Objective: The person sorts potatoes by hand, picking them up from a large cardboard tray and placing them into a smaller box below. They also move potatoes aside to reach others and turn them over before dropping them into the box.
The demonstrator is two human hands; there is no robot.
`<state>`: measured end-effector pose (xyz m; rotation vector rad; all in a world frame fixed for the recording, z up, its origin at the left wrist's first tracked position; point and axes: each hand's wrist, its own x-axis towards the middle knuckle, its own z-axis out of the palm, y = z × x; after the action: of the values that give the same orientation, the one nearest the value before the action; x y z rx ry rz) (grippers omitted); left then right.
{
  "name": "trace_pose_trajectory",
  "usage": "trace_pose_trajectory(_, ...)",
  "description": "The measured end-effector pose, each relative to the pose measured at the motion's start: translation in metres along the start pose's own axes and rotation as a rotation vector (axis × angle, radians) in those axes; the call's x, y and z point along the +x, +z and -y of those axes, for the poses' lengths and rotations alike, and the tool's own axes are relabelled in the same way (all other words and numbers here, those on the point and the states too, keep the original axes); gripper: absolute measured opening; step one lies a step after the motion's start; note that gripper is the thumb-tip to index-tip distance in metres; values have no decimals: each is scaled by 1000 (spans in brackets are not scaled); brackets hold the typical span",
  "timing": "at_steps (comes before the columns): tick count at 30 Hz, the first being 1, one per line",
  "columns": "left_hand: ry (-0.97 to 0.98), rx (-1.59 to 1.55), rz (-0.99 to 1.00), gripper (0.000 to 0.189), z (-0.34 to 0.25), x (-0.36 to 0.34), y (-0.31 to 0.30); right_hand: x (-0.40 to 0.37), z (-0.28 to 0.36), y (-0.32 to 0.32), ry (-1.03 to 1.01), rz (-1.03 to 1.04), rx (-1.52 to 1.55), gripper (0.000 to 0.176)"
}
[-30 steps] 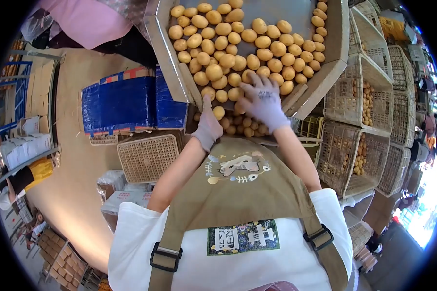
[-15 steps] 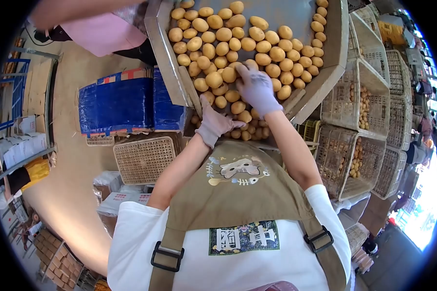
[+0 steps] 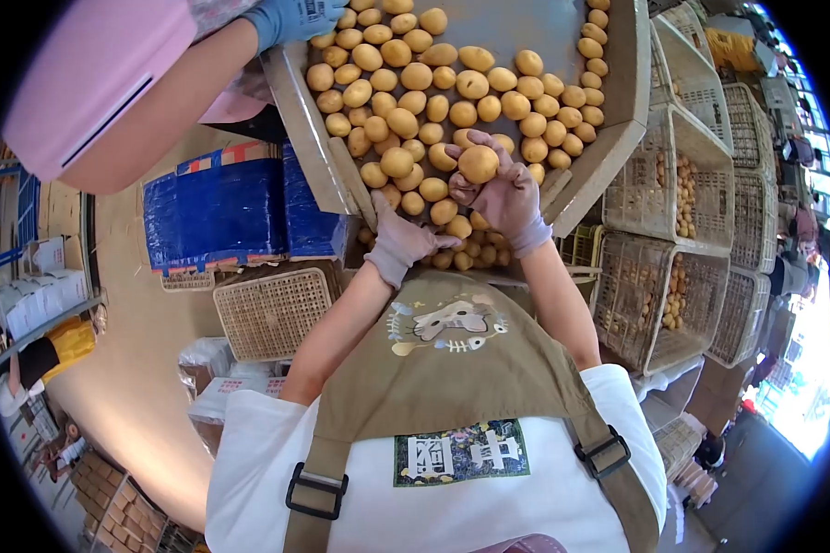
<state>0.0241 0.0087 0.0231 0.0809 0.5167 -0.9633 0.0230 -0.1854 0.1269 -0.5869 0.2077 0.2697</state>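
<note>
My right hand (image 3: 510, 203), in a pale glove, is turned palm up with its fingers closed round one potato (image 3: 478, 165), raised over the sorting tray. My left hand (image 3: 402, 240), gloved too, rests at the tray's lower left opening, thumb and fingers spread, nearest to a few loose potatoes (image 3: 411, 203). Many round yellow-brown potatoes (image 3: 415, 76) lie across the grey metal tray (image 3: 549, 23). More potatoes (image 3: 475, 251) are heaped below the opening, partly hidden by my hands and apron.
Stacked plastic crates (image 3: 638, 184), some with potatoes in them, stand on the right. At the left are a blue-wrapped box (image 3: 217, 210) and an upturned crate (image 3: 275, 313). A co-worker's blue-gloved hand (image 3: 293, 20) touches the tray's upper left edge.
My right hand has turned over from lying palm down among the potatoes and now holds one up. The co-worker's arm has come down to the tray edge. My left hand stays nearly in place.
</note>
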Motion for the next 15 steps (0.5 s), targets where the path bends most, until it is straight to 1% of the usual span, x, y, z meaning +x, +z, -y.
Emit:
trace_pose_trajectory(1,2,0,3,111,-1,0,1,-2,0,2,-6,4,26,55)
trace_pose_trajectory(4,4,53,-104,112,-1,-3,9,-6,-4,-2,-43,-13,26,59)
trace_pose_trajectory(5,30,79,-207,110,3,-8,26,-8,-3,-3,-60,40,48,64)
trace_pose_trajectory(6,33,38,-238,110,2,-6,20,-12,-2,-5,-79,42,45,64)
trace_pose_trajectory(8,-7,96,-62,108,2,-11,23,-20,5,-4,-67,179,144,63)
trace_pose_trajectory(9,18,77,-44,103,3,-13,28,-23,8,-8,-71,198,101,65)
trace_pose_trajectory(10,118,223,27,98,6,-12,29,-32,12,-3,-74,79,37,67)
trace_pose_trajectory(13,-20,13,-21,97,0,-12,29,-61,25,-13,-134,-38,-43,68)
trace_pose_trajectory(14,-17,21,-115,97,1,-15,29,-72,30,-16,-149,-90,-59,69)
trace_pose_trajectory(15,-22,44,-50,97,0,-14,29,-83,36,-18,-196,-169,-145,69)
